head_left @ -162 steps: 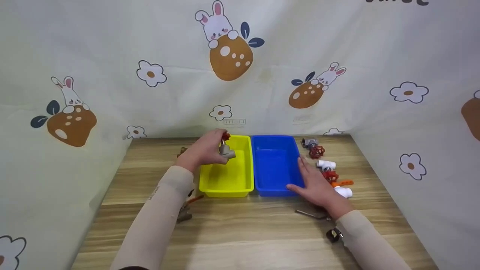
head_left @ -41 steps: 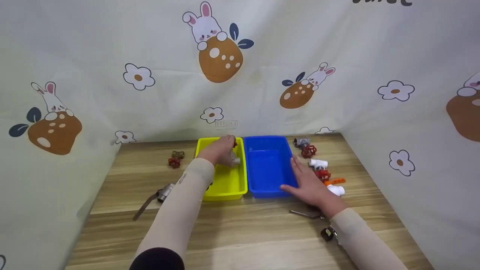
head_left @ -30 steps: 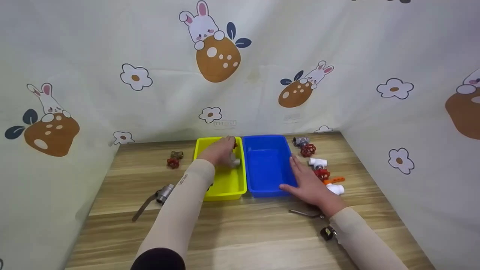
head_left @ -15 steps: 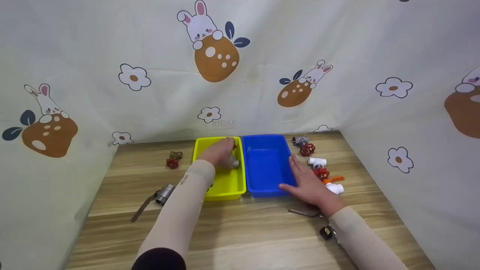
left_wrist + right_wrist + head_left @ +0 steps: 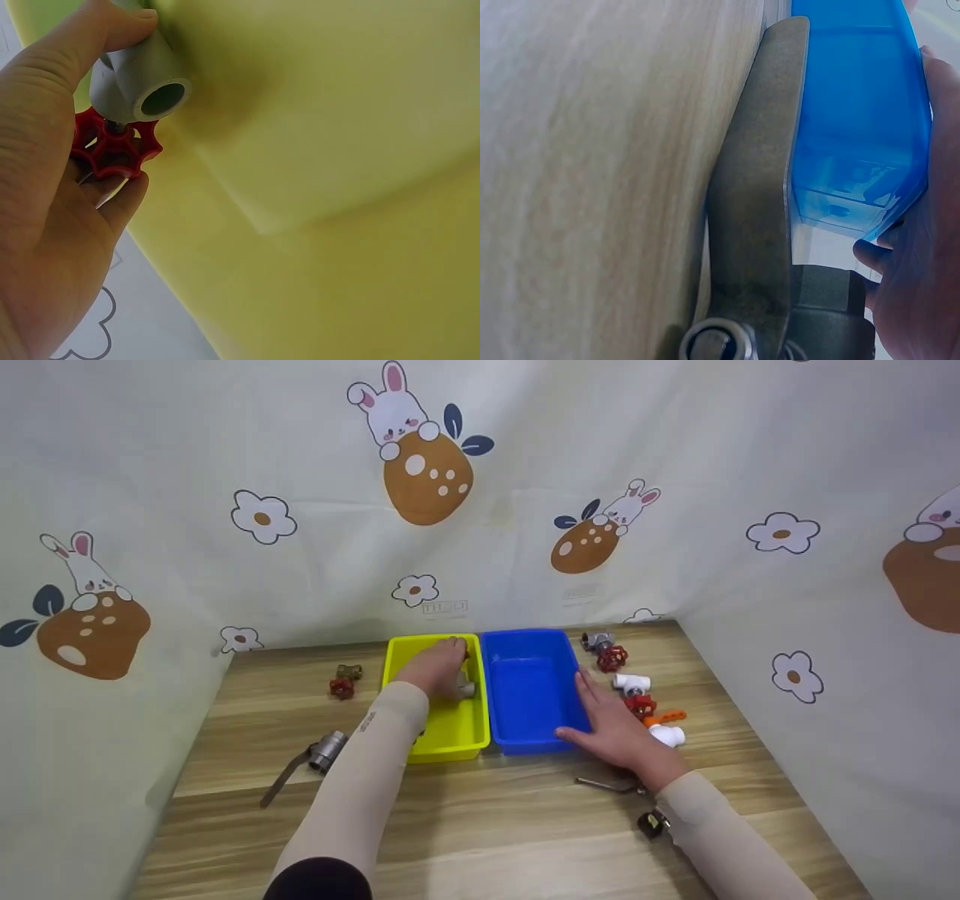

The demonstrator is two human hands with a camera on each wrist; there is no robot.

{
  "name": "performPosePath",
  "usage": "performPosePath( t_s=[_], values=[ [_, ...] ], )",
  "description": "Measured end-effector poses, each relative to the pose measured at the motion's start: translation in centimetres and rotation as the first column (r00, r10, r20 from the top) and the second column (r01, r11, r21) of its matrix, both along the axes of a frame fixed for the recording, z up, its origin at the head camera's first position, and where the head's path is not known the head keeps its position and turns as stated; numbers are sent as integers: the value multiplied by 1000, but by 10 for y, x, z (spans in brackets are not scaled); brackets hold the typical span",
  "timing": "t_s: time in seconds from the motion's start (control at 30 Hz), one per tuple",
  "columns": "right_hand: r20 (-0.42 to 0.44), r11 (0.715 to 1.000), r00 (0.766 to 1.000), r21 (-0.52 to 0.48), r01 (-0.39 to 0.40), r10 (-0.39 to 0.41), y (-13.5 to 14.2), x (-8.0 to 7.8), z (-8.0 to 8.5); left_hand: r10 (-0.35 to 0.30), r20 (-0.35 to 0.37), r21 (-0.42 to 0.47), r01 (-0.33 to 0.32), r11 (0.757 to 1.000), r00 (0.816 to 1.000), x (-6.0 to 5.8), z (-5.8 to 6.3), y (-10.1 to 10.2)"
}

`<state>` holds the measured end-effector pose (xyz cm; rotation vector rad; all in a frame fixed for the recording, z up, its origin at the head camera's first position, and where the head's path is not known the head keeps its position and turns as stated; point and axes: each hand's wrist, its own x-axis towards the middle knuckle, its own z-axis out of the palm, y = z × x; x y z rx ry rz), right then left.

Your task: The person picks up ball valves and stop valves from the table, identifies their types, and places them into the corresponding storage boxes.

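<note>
In view: 4 red-whl valves, 3 lvr valves, 2 bins, 2 hands.

A creased off-white cloth wall printed with outlined flowers and cartoon rabbits hugging brown strawberries surrounds the back and sides of a wood-grain tabletop bearing a pale sheen
</note>
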<state>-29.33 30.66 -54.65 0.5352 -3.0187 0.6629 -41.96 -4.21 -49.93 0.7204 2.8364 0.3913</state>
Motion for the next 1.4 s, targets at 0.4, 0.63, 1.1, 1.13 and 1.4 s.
performPosePath(
  t_s=[0.4, 0.63, 1.1, 1.13, 1.4],
  values=[
    [25, 1000, 1000, 0, 12, -12, 0, 0, 0, -4, 10, 10, 4, 1000, 1000, 0, 0, 0],
    [13, 1000, 1000, 4, 8, -9, 0, 0, 2, -13, -19, -6, 13, 1000, 1000, 4, 5, 0],
    [-3, 1000, 1000, 13, -3, 3, 0, 0, 1, 4, -9, -18, -5, 1000, 1000, 7, 3, 0],
    [-1, 1000, 1000, 15, -2, 2, 0, 0, 1, 12, -3, -12, -12, 1000, 1000, 7, 3, 0],
    [6, 1000, 1000, 3, 2, -2, 0, 0, 2, 20, 0, 2, -20, 1000, 1000, 10, 8, 0]
  ],
)
